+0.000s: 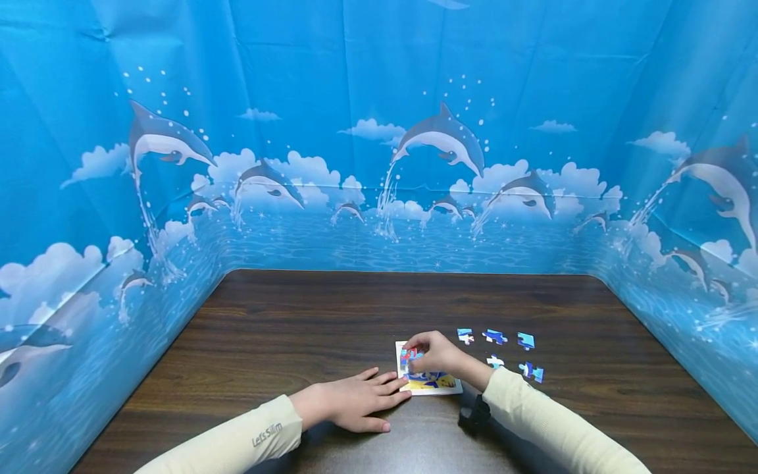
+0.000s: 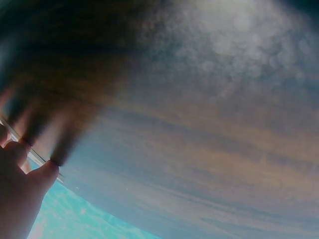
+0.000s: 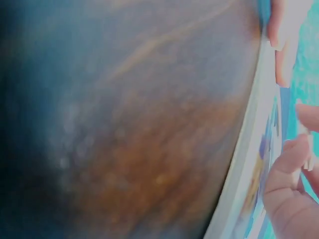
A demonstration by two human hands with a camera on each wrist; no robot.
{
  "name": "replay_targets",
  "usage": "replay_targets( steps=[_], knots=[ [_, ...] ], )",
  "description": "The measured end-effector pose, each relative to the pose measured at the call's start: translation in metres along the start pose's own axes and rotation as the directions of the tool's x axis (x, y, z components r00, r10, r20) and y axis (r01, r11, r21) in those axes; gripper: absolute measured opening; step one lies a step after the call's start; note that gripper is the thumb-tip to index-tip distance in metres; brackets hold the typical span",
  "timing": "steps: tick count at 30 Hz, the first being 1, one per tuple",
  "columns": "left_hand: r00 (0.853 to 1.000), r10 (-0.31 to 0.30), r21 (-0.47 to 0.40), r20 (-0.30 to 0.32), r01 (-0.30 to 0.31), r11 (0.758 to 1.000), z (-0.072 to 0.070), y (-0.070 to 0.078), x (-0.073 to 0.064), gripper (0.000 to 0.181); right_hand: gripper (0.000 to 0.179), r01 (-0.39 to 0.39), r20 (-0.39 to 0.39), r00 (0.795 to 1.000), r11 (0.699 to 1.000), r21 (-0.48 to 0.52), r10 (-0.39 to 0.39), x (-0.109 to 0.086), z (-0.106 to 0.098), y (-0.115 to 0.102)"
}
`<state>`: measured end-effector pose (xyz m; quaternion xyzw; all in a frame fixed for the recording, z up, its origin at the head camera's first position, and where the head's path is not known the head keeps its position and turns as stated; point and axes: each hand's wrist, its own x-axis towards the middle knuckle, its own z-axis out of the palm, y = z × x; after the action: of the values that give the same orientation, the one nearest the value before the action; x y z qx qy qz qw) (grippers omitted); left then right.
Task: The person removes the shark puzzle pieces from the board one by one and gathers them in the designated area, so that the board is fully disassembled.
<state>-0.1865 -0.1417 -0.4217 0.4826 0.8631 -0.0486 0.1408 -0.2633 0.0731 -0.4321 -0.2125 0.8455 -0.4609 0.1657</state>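
A small jigsaw puzzle board [image 1: 435, 390] with a white border lies on the table, part of a coloured picture showing inside it. My right hand [image 1: 438, 353] is over the board and pinches a puzzle piece [image 3: 308, 160] between thumb and fingers; most of the piece is hidden. Spread and straight, the fingers of my left hand [image 1: 364, 398] lie flat on the table, their tips touching the board's left edge. In the left wrist view only part of the left hand [image 2: 27, 191] shows, at the lower left.
Several loose puzzle pieces [image 1: 526, 340] lie on the dark wooden table [image 1: 284, 322], right of the board. Under the right wrist is a black object [image 1: 474, 413], perhaps the wrist camera. A blue dolphin-print curtain [image 1: 355, 164] encloses the table's back and sides.
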Motion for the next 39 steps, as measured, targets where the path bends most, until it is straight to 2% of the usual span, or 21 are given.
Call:
replay_targets(
  steps=[4, 8, 15, 22, 31, 39],
  knots=[
    [1.000, 0.005, -0.005, -0.005, -0.005, 1.000, 0.000, 0.000, 0.001, 0.061, 0.037, -0.018, -0.027, 0.999, 0.983, 0.183, 0.023, -0.001, -0.003, 0.003],
    [1.000, 0.004, -0.006, -0.008, -0.004, 1.000, -0.001, 0.000, 0.001, 0.061, 0.041, 0.027, -0.031, 0.999, 0.966, 0.257, -0.020, -0.004, -0.003, 0.006],
    [1.000, 0.005, -0.012, -0.013, -0.005, 1.000, -0.001, 0.001, 0.000, 0.061, 0.043, 0.068, -0.021, 0.998, 0.955, 0.287, -0.064, -0.009, -0.005, 0.009],
    [1.000, -0.012, -0.015, -0.006, 0.012, 1.000, 0.000, 0.002, -0.001, 0.061, 0.046, 0.067, -0.020, 0.998, 0.951, 0.302, -0.064, -0.020, -0.026, 0.018],
    [1.000, -0.002, -0.011, -0.015, 0.002, 1.000, -0.002, 0.000, 0.000, 0.061, 0.047, 0.008, -0.088, 0.996, 0.959, 0.283, 0.018, -0.041, -0.062, 0.033],
    [1.000, -0.003, -0.028, 0.003, 0.003, 1.000, -0.001, -0.001, 0.001, 0.061, 0.046, -0.032, -0.128, 0.989, 0.960, 0.280, 0.071, -0.057, -0.079, 0.041]
  ],
)
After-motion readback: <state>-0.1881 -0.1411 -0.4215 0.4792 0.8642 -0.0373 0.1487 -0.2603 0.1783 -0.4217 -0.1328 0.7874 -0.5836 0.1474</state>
